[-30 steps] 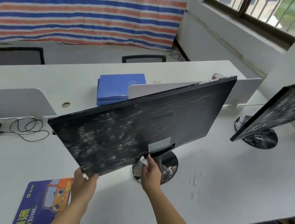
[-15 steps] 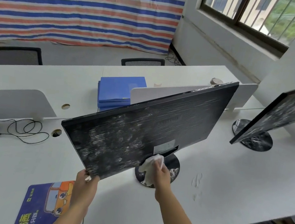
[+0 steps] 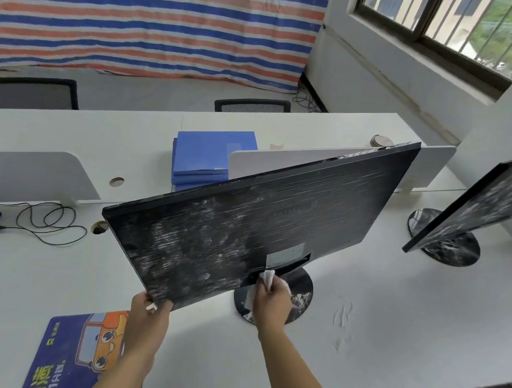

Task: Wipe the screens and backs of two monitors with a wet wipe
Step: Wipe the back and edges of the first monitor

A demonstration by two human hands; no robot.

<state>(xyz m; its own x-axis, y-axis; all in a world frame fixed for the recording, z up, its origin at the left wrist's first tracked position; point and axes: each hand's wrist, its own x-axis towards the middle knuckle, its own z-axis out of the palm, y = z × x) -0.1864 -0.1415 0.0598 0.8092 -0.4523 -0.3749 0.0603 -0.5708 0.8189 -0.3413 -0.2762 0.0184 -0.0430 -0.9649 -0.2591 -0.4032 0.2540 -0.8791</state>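
the near monitor [image 3: 260,226] stood on the white counter [image 3: 395,305] tilted, its dusty, streaked back turned toward the camera and its right end farther away. the left hand [image 3: 146,318] gripped the monitor's lower left corner, thumb on the back face; the other fingers were hidden behind the panel. the right hand [image 3: 271,301] had its fingers [image 3: 277,288] curled round a crumpled white wet wipe [image 3: 266,278], which was pressed against the bottom edge of the back, just beside the stand neck and above the round base [image 3: 303,287]. the second monitor [image 3: 486,201] stood well apart at the right on its own smeared stand, also tilted. blue folders [image 3: 208,153] lay stacked behind the near monitor, a black cable [image 3: 50,221] looped at the left, and a printed mouse pad [image 3: 76,355] lay below the left hand.
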